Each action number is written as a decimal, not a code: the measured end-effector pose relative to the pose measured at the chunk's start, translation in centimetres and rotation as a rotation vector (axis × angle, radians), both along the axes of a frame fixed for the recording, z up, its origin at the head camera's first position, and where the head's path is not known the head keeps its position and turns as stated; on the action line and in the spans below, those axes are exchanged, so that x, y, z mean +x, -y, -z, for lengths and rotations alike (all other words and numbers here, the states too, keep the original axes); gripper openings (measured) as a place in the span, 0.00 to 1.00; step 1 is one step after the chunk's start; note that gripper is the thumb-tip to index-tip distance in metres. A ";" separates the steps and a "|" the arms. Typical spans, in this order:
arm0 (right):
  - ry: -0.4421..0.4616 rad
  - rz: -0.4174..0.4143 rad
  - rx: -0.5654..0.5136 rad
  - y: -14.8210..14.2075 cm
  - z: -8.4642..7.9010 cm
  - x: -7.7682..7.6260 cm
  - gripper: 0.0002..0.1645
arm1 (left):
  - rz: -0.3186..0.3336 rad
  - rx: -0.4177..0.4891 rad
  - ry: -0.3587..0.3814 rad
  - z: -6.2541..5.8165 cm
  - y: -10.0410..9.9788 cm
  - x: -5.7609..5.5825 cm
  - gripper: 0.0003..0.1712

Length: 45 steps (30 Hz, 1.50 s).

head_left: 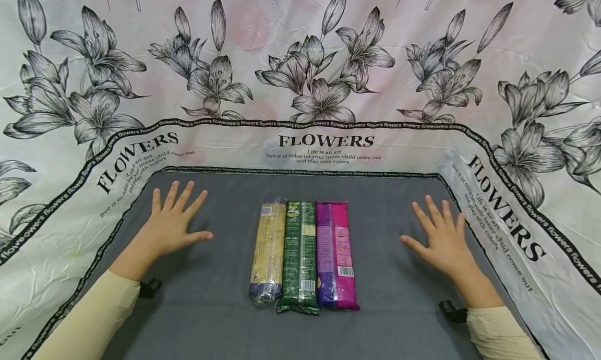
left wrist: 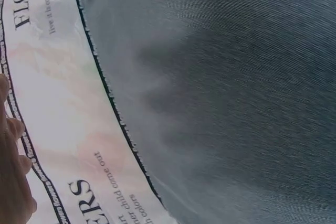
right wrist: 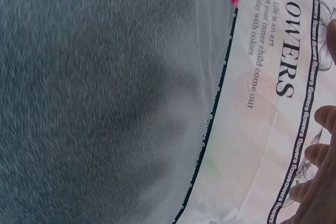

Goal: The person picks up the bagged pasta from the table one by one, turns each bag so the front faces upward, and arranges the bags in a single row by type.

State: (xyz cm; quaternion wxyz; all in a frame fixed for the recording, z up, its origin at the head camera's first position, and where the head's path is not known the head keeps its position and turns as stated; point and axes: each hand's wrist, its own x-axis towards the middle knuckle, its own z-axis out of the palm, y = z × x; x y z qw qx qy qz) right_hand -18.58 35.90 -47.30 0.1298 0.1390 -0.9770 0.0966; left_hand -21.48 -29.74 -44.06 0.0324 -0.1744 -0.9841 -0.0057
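Flanking three packets (head_left: 300,255), hands (head_left: 175,222) (head_left: 442,241) splayed, well apart, over grey cloth (head_left: 206,313); flowered fabric (head_left: 225,146) bordering.

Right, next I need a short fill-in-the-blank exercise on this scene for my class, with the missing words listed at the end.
1. The green packet lies in the ____ of the row of three.
2. The packet nearest the right hand is pink and ____.
3. The left hand holds ____.
4. The large word printed on the floral cloth reads ____.

Missing words: middle; purple; nothing; FLOWERS.
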 end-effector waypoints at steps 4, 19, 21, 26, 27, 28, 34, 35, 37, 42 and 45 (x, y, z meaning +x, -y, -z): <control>0.000 -0.011 -0.014 0.4 0.1 0.1 0.58 | 0.011 -0.009 0.000 -0.3 -0.6 -0.5 0.64; 0.000 -0.006 -0.097 2.7 -0.1 1.4 0.57 | 0.021 0.088 0.063 -1.1 -3.4 -1.8 0.65; -0.003 -0.013 -0.117 3.1 -0.1 1.4 0.56 | 0.024 0.112 0.066 -1.3 -4.0 -2.1 0.65; 0.000 -0.019 -0.147 3.7 -0.1 1.6 0.55 | 0.040 0.167 0.077 -1.7 -5.2 -2.7 0.65; 0.000 -0.017 -0.150 3.9 -0.1 1.7 0.55 | 0.045 0.178 0.078 -1.7 -5.5 -2.9 0.65; 0.000 -0.016 -0.153 4.0 0.0 1.7 0.55 | 0.049 0.187 0.080 -1.8 -5.7 -2.9 0.65; 0.012 -0.017 -0.177 4.7 0.2 1.9 0.55 | 0.089 0.217 0.085 -2.0 -7.7 -3.5 0.65; 0.017 -0.017 -0.183 4.9 0.2 1.9 0.55 | 0.099 0.220 0.085 -2.1 -8.0 -3.6 0.65; 0.031 -0.016 -0.199 5.2 0.2 2.0 0.55 | 0.119 0.226 0.087 -2.2 -8.7 -3.8 0.64; 0.056 -0.011 -0.234 5.7 0.2 2.4 0.54 | 0.148 0.260 0.094 -2.4 -10.3 -4.1 0.63; 0.072 -0.008 -0.255 6.0 0.2 2.8 0.54 | 0.156 0.281 0.110 -2.3 -11.0 -4.1 0.63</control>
